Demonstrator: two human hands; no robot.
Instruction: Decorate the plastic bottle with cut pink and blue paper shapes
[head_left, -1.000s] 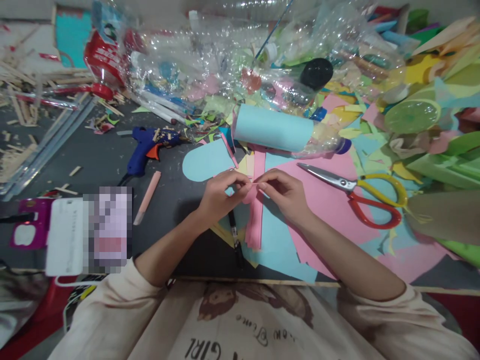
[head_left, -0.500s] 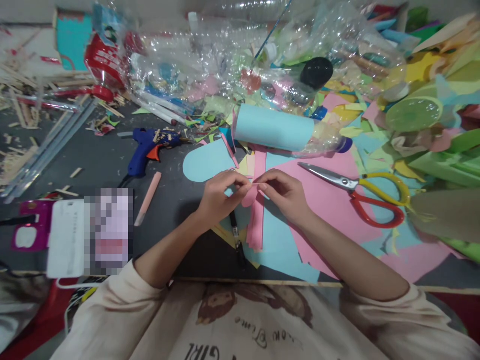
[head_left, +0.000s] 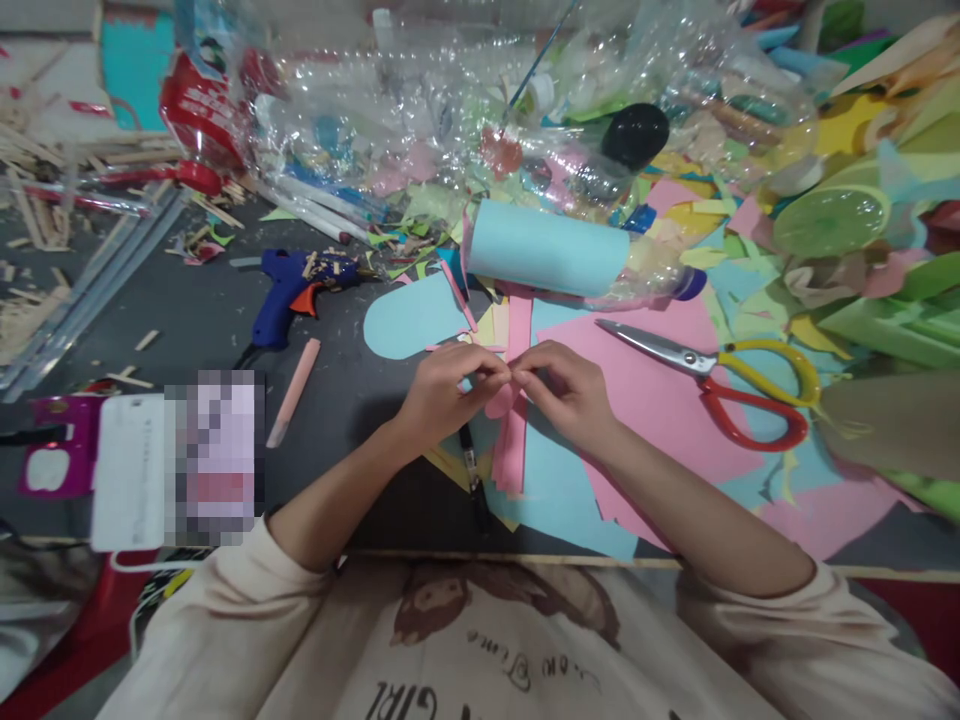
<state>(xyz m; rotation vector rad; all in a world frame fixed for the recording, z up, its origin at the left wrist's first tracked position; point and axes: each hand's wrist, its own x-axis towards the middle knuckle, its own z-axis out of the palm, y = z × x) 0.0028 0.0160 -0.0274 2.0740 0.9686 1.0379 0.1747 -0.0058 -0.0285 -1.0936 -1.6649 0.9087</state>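
Observation:
My left hand (head_left: 450,393) and my right hand (head_left: 566,388) meet fingertip to fingertip over the papers, both pinched shut on a thin piece of pink paper. The fingers mostly cover it; a rounded pink end (head_left: 499,403) shows just below my left fingertips. Under the hands lies a stack of pink paper strips (head_left: 511,455), on top of a light blue sheet (head_left: 559,500). A black pen (head_left: 471,465) rests below my left hand. Beyond it is a light blue rounded paper cutout (head_left: 412,318). Scissors (head_left: 705,365) with yellow and red handles lie right of my right hand.
A plastic bottle wrapped in blue paper (head_left: 551,248) lies behind the hands. To the left are a blue glue gun (head_left: 277,295), a pink marker-like stick (head_left: 295,390) and a white power bank-like box (head_left: 129,470). Clear bottles (head_left: 337,120) and paper scraps crowd the back.
My fingertips have drawn together, hiding the thin pink edge that showed between them. The view has shifted slightly; the surrounding things lie as before.

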